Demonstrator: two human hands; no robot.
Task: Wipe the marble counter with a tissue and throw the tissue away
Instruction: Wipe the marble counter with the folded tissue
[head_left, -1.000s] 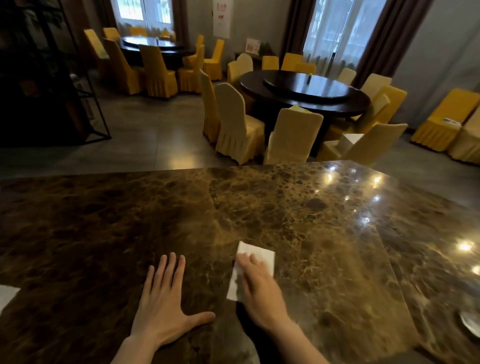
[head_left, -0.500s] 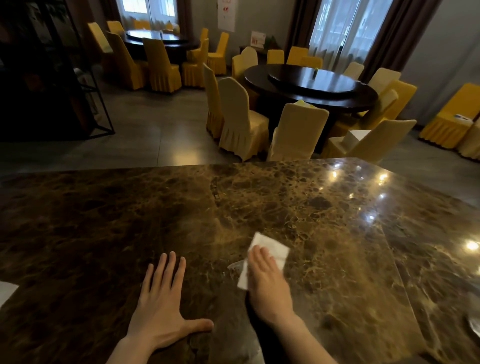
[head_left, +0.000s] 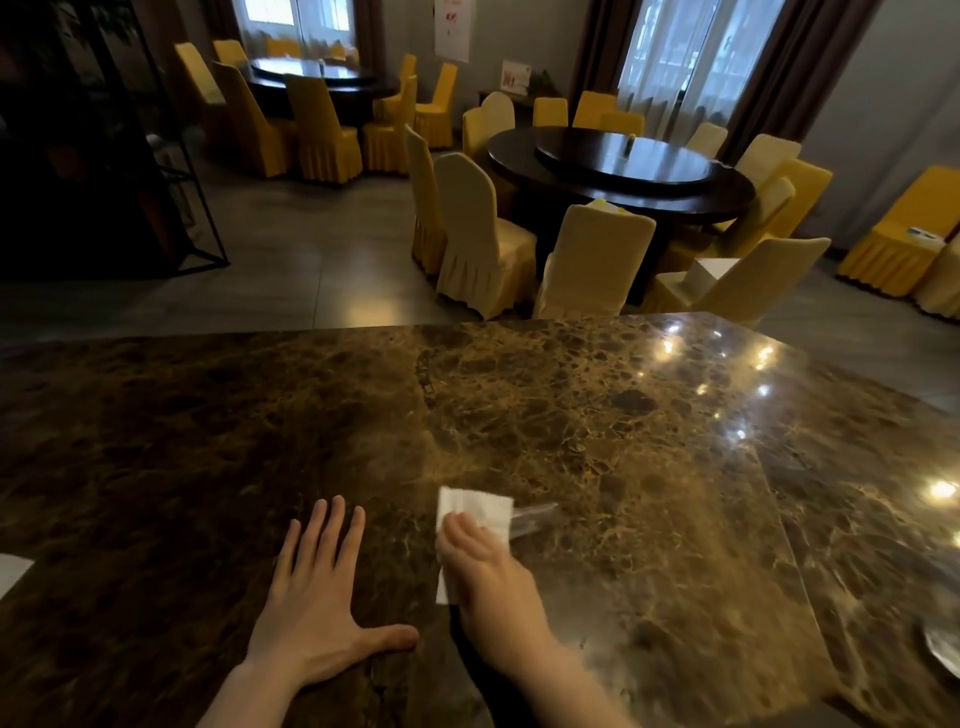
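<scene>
Right hand (head_left: 480, 564) presses soft white tissue (head_left: 475, 512); glossy marble (head_left: 571, 415).

The left hand (head_left: 317, 597) and right hand (head_left: 483, 566) are bare, as are both forearms.

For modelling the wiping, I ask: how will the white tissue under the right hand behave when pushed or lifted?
Probably floppy and very light: the white tissue looks thin and creased under the right hand. It should slide easily on the glossy marble counter, perhaps bunching.

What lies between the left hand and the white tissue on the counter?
Only bare marble countertop, in the head view: the left hand and the tissue are apart.
</scene>
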